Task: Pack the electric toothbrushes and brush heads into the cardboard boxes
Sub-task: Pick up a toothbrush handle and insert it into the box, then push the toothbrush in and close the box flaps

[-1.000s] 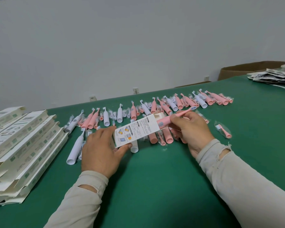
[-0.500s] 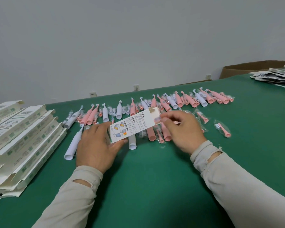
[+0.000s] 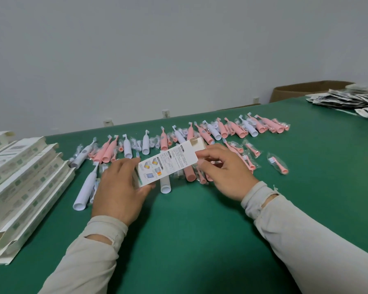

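Note:
My left hand [image 3: 119,187] grips the near end of a long white printed box [image 3: 168,163], held slanted above the table. My right hand [image 3: 223,172] pinches the box's far open end, where the flaps [image 3: 197,143] stand up. The pink toothbrush seen earlier is no longer visible; it appears to be inside the box. A row of pink toothbrushes [image 3: 206,135] and white toothbrushes [image 3: 145,144] lies across the green table [image 3: 189,230], with bagged brush heads [image 3: 277,163] among them. A white toothbrush [image 3: 84,189] lies left of my left hand.
A stack of flat white cartons [image 3: 19,183] lies at the left table edge. A pile of printed leaflets [image 3: 348,100] sits at the far right, with a brown cardboard bin [image 3: 302,91] behind the table. A grey wall stands behind.
My right hand pushed the pink toothbrush into the box's open end until it disappeared from sight. Its fingers now pinch the box at the flaps. The left hand kept its grip.

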